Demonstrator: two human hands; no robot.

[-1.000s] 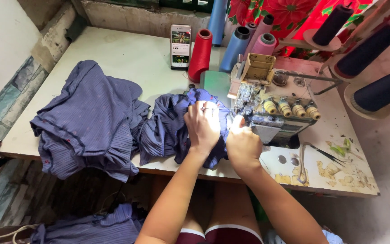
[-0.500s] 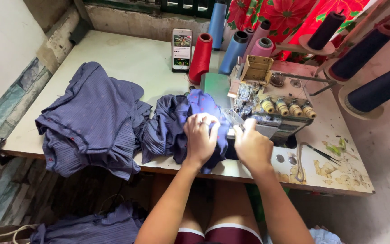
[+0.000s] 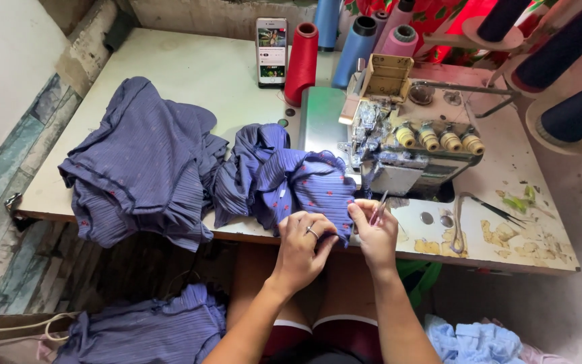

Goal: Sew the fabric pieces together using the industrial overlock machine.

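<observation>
Hands working close together at the front edge of the tabletop, right in front of the overlock sewing machine (image 3: 409,145). The left hand (image 3: 302,246) has its fingers curled over the hem of the blue ribbed garment (image 3: 291,185), pinning the fabric against the table edge so it stays taut. The right hand (image 3: 374,232) is closed around a small slim tool (image 3: 379,207), probably thread snips, though it is too thin here to be sure, and its fingertips also nip the garment's corner just beside the left hand. Holding the cloth at two points like this keeps the seam end stretched between them, handy for the tool.

That garment lies bunched at the middle of the front edge, touching the machine's base on one side and a larger pile of the same blue fabric (image 3: 139,168) toward the left edge. A further heap of blue cloth (image 3: 149,330) sits below the table, so three bundles in all.

Along the back edge: one red thread cone (image 3: 302,61), two blue cones (image 3: 345,34), one pink cone (image 3: 399,40), and a phone (image 3: 271,50) propped upright facing the worker. Four tension knobs (image 3: 439,139) line the machine's front. Three dark spools (image 3: 560,61) hang at the far right, with scissors (image 3: 496,210) lying flat near the right front corner.
</observation>
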